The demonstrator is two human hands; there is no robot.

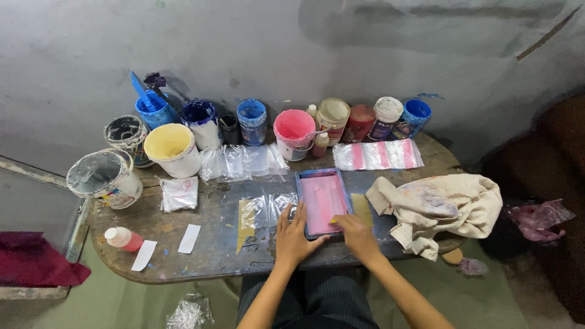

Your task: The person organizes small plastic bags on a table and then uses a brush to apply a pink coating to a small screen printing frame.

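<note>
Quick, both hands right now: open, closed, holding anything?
Left hand: open, laid flat on the near left corner of the blue-framed pink screen.
Right hand: fingers curled at the frame's near right edge; whether it holds anything cannot be told.

We reach both bare forearms forward from the lower edge; our left hand point(291, 236) lies palm down, fingers spread and pointing ahead; our right hand point(358, 235) sits just beside it, fingers curled inward.
</note>
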